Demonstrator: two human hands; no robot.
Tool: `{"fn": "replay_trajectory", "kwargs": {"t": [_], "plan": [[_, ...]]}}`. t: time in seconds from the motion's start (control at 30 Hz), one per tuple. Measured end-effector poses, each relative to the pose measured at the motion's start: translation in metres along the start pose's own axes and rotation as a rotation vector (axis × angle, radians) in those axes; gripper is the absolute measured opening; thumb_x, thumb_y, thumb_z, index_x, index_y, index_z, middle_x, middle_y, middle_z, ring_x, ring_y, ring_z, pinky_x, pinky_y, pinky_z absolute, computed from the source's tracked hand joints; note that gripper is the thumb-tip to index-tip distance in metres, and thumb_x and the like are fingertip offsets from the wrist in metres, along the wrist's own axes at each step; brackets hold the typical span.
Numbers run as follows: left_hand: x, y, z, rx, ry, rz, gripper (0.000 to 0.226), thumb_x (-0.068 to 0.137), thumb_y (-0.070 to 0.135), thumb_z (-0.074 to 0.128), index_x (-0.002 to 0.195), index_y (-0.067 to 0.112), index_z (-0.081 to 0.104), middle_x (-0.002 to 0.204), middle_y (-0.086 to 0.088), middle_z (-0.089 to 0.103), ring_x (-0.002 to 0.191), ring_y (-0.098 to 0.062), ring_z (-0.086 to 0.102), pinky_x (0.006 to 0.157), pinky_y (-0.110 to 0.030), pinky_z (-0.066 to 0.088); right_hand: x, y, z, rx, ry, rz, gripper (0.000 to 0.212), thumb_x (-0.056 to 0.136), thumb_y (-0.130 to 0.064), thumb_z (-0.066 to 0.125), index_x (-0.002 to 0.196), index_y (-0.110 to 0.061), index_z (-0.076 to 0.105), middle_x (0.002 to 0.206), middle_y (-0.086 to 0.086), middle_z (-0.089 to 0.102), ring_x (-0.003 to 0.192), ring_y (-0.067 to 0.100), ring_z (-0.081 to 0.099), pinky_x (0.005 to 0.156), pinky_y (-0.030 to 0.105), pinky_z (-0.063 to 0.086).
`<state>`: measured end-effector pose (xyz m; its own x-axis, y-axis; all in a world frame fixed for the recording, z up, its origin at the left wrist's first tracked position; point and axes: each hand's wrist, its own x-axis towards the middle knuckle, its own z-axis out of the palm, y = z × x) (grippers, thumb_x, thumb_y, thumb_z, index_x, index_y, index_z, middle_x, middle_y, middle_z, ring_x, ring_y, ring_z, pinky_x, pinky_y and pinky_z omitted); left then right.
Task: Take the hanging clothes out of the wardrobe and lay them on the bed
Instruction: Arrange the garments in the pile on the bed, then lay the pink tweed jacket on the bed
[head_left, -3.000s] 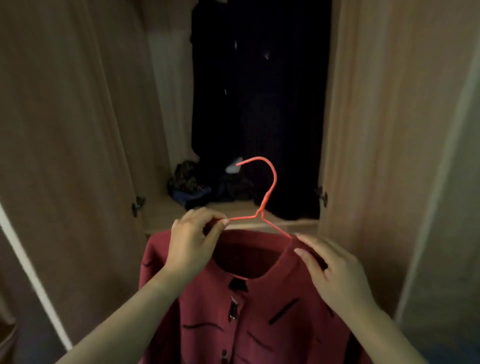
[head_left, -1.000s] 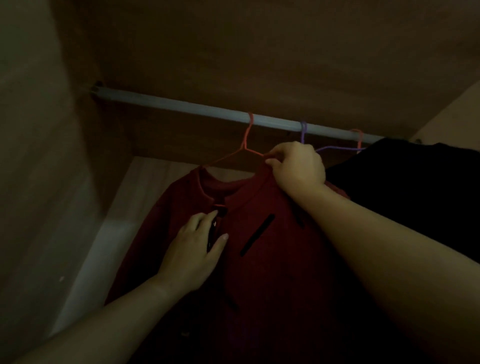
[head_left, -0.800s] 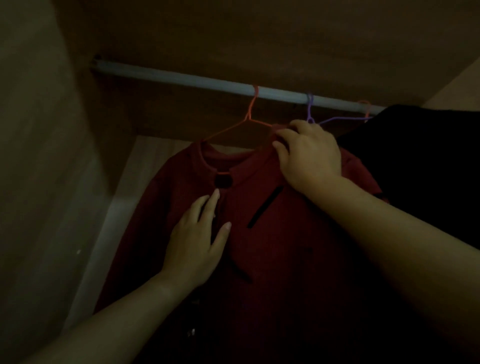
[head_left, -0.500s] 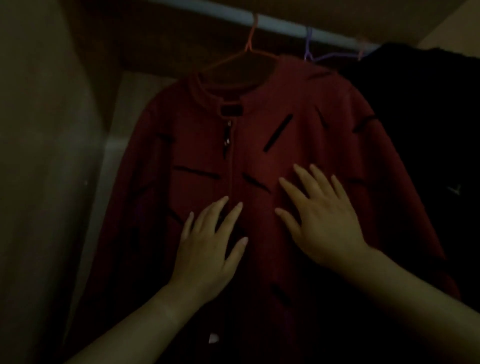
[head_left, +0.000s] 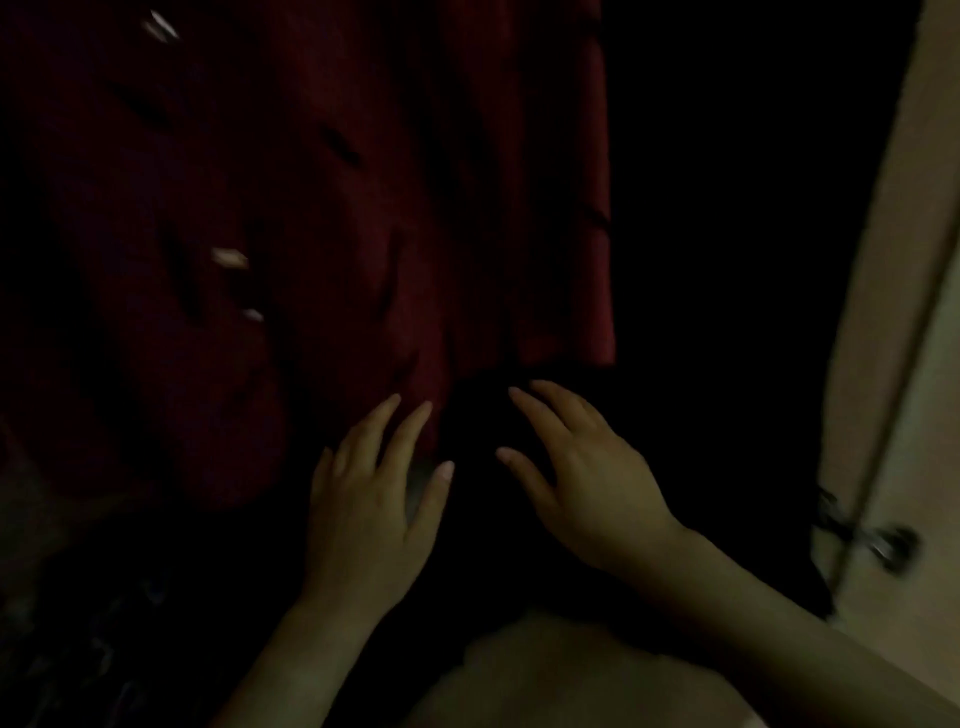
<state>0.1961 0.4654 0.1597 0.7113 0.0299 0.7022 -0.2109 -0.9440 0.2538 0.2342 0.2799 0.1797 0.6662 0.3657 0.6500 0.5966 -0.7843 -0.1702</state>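
A dark red garment with black dashes hangs inside the dim wardrobe and fills the upper left of the head view; its hanger and the rail are out of frame. My left hand is spread flat near the red hem, fingers apart, holding nothing. Beside it my right hand is also spread, over black fabric that hangs to the right of the red piece. Neither hand grips cloth.
The wardrobe's light wooden door stands open at the right, with a metal hinge or knob low on it. A pale wardrobe floor board shows at the bottom. Dark crumpled items lie at lower left.
The view has dropped from the garment's chest to its hem. Both hands have slid down the red fabric, staying spread; the hanger and rail have left the frame.
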Motion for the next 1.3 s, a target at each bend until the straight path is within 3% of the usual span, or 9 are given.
{"fn": "replay_trajectory", "kwargs": {"t": [0.1, 0.33, 0.47, 0.63, 0.83, 0.97, 1.2, 1.3], "plan": [[-0.056, 0.021, 0.029, -0.102, -0.114, 0.006, 0.057, 0.091, 0.056, 0.027, 0.136, 0.025, 0.045, 0.143, 0.000, 0.042, 0.129, -0.021, 0.040, 0.104, -0.049, 0.035, -0.084, 0.017, 0.006, -0.018, -0.041, 0.129, 0.058, 0.092, -0.052, 0.031, 0.134, -0.016, 0.049, 0.131, 0.004, 0.055, 0.119, 0.022, 0.053, 0.088, 0.032, 0.050], [-0.175, 0.112, 0.089, -0.298, -0.559, 0.118, 0.063, 0.090, 0.060, 0.026, 0.129, 0.018, 0.053, 0.133, -0.006, 0.052, 0.119, -0.028, 0.049, 0.099, -0.045, 0.040, -0.302, 0.054, -0.030, -0.071, -0.266, 0.558, 0.060, 0.096, -0.053, 0.022, 0.127, -0.014, 0.055, 0.125, 0.004, 0.060, 0.116, 0.028, 0.055, 0.094, 0.044, 0.047], [-0.233, 0.199, 0.117, -0.281, -0.827, 0.376, 0.061, 0.088, 0.059, 0.027, 0.130, 0.023, 0.053, 0.134, -0.003, 0.053, 0.121, -0.025, 0.049, 0.102, -0.052, 0.037, -0.412, 0.065, -0.077, -0.139, -0.309, 0.829, 0.062, 0.096, -0.056, 0.018, 0.124, -0.017, 0.057, 0.124, 0.002, 0.061, 0.115, 0.028, 0.055, 0.096, 0.046, 0.043], [-0.300, 0.340, 0.145, -0.288, -1.075, 0.650, 0.073, 0.079, 0.064, 0.018, 0.132, 0.027, 0.050, 0.138, 0.000, 0.049, 0.128, -0.022, 0.043, 0.107, -0.054, 0.024, -0.547, 0.087, -0.151, -0.173, -0.239, 1.146, 0.054, 0.094, -0.053, 0.031, 0.122, -0.014, 0.057, 0.122, 0.004, 0.061, 0.114, 0.028, 0.055, 0.095, 0.048, 0.045], [-0.393, 0.554, 0.165, -0.603, -1.106, 0.975, 0.055, 0.086, 0.050, 0.035, 0.122, 0.017, 0.058, 0.121, -0.007, 0.062, 0.109, -0.030, 0.059, 0.095, -0.037, 0.036, -0.693, 0.123, -0.276, -0.358, -0.091, 1.457, 0.064, 0.095, -0.056, 0.021, 0.118, -0.013, 0.061, 0.119, 0.007, 0.064, 0.112, 0.031, 0.058, 0.093, 0.045, 0.045], [-0.442, 0.690, 0.156, -0.749, -1.150, 1.056, 0.055, 0.086, 0.051, 0.034, 0.122, 0.017, 0.057, 0.121, -0.007, 0.061, 0.109, -0.031, 0.057, 0.092, -0.050, 0.045, -0.760, 0.142, -0.359, -0.402, -0.035, 1.604, 0.065, 0.094, -0.057, 0.022, 0.125, -0.012, 0.057, 0.128, 0.008, 0.059, 0.118, 0.031, 0.054, 0.099, 0.047, 0.041], [-0.488, 0.832, 0.158, -0.838, -1.174, 1.214, 0.050, 0.089, 0.048, 0.036, 0.121, 0.016, 0.058, 0.118, -0.007, 0.062, 0.104, -0.030, 0.059, 0.086, -0.046, 0.049, -0.844, 0.186, -0.439, -0.444, 0.030, 1.776, 0.069, 0.091, -0.062, 0.017, 0.132, -0.018, 0.052, 0.136, 0.004, 0.053, 0.125, 0.026, 0.047, 0.106, 0.041, 0.034], [-0.493, 0.879, 0.183, -0.827, -1.165, 1.229, 0.049, 0.089, 0.046, 0.037, 0.120, 0.014, 0.057, 0.116, -0.008, 0.062, 0.103, -0.030, 0.059, 0.086, -0.045, 0.050, -0.875, 0.216, -0.461, -0.475, 0.090, 1.769, 0.064, 0.092, -0.057, 0.025, 0.127, -0.013, 0.056, 0.129, 0.006, 0.058, 0.120, 0.028, 0.052, 0.102, 0.040, 0.038]]}}
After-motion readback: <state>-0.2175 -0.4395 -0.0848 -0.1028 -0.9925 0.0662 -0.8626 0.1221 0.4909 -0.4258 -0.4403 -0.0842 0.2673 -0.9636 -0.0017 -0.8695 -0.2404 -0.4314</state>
